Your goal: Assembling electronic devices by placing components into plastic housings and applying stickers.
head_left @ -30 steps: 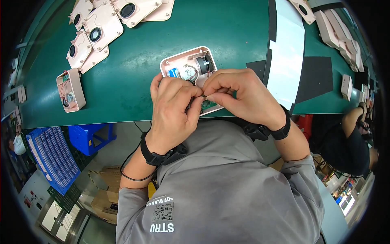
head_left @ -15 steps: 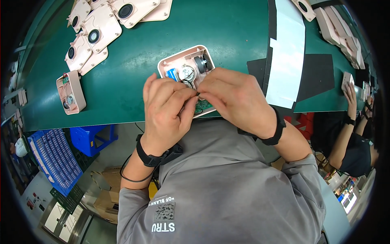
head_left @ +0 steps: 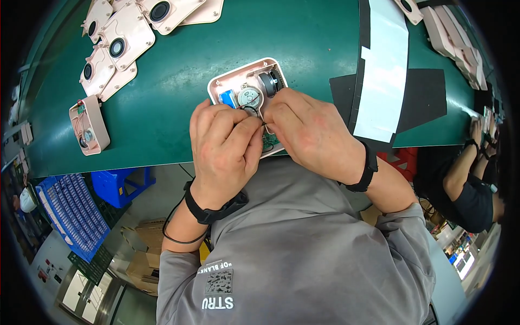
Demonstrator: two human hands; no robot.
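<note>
A pink plastic housing (head_left: 234, 71) lies open side up at the bench's near edge. Inside are a round silver motor (head_left: 249, 96), a dark speaker (head_left: 268, 82), a blue block (head_left: 227, 98) and a green circuit board (head_left: 270, 143), partly covered by my hands. My left hand (head_left: 223, 142) is closed over the housing's left side, thumb and index finger pinching a thin black wire (head_left: 249, 109). My right hand (head_left: 310, 125) reaches in from the right, its fingertips closed on the same wire close to the left fingertips. The exact pinch points are partly hidden.
Pink panels with round black speakers (head_left: 116, 47) lie piled at the far left. A second pink housing (head_left: 96, 124) stands on the left. Black sheets and a white strip (head_left: 382, 81) cover part of the right. Another person's arm (head_left: 460, 168) is at far right.
My hands stay over the housing, their fingers shifting slightly around the wire. More of the motor shows. The other person's hand at far right has moved off a pale part.
</note>
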